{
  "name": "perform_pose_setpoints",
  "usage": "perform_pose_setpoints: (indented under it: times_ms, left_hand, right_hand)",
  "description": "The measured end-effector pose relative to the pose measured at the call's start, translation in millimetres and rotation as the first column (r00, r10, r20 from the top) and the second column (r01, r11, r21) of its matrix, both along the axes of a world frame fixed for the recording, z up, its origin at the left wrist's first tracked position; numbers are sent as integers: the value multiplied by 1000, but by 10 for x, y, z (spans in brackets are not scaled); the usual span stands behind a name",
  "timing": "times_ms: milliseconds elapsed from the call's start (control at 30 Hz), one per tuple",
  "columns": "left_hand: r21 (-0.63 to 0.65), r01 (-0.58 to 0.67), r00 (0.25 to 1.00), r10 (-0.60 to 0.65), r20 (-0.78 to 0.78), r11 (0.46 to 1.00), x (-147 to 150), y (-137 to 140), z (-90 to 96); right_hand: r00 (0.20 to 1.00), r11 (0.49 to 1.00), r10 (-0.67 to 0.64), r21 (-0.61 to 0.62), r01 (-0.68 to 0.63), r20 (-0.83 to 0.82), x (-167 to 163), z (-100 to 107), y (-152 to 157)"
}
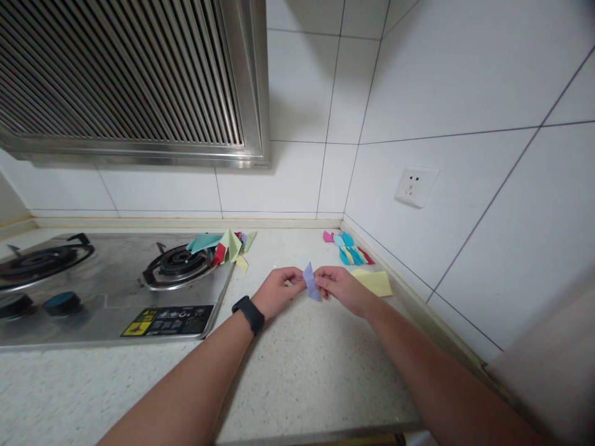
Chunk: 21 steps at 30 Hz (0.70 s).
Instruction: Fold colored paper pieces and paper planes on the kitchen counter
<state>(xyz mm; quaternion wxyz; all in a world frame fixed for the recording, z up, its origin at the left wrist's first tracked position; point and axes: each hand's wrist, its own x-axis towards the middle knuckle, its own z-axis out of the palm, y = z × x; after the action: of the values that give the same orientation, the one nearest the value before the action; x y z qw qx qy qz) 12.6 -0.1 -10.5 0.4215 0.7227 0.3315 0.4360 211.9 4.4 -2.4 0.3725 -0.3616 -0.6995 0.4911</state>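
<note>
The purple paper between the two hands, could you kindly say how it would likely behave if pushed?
The purple paper looks thin, so it is probably light and easily shifted. Held between the left hand and right hand, its ends show no droop, so it may be fairly crisp. Its angular outline suggests it would hardly roll.

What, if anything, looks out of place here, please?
Folded papers lie across the edge of the stove and seem to overhang its right burner, an odd spot for paper. Nothing else stands out.
</note>
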Motion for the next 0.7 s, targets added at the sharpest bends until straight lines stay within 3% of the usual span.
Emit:
perform_pose_setpoints:
  times_ms: [400,700]
  left_hand:
    - [27,12,1000,-12,8,1000,-1,5,-24]
    - [141,-32,995,44,-87,990,1,1,-38]
  right_hand:
    - [995,995,94,39,-95,30,28,3,-5]
    - [989,991,110,68,-117,94,34,-18,16]
